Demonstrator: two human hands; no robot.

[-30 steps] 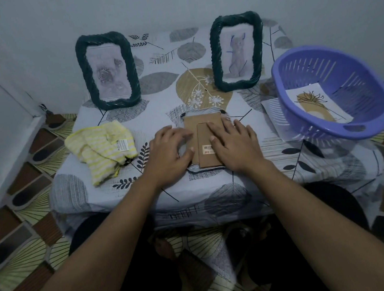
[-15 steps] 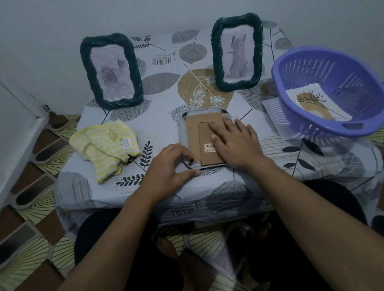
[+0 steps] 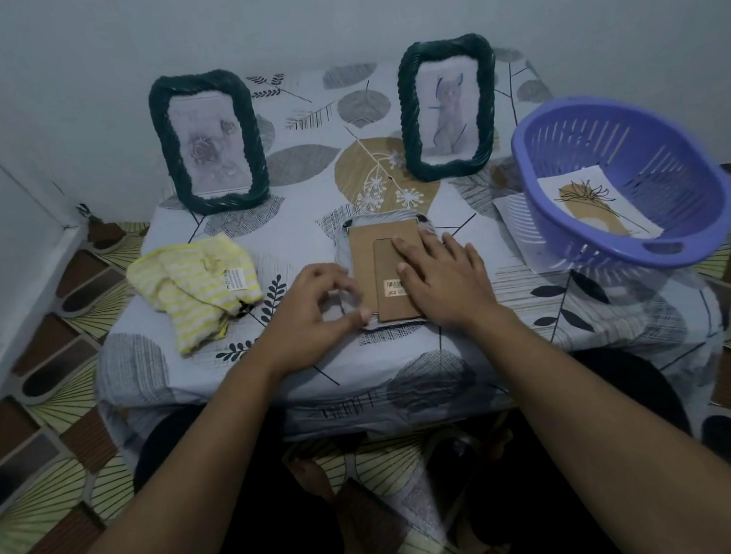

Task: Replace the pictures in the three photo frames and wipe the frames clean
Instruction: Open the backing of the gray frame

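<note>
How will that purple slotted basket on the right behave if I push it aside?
Probably light: the purple slotted basket looks like thin plastic holding only a paper print. It sits tilted, partly on a loose sheet near the right edge of the table, so a push may slide or tip it off. It likely keeps its shape.

Two green woven frames stand upright at the back: the left frame (image 3: 208, 141) shows a rose, the right frame (image 3: 449, 106) a cat. The third frame (image 3: 372, 259) lies face down in front, brown backing up. A crumpled yellow-striped cloth (image 3: 195, 289) lies to its left, and a loose print (image 3: 596, 204) lies in the purple basket (image 3: 692, 172).
</note>
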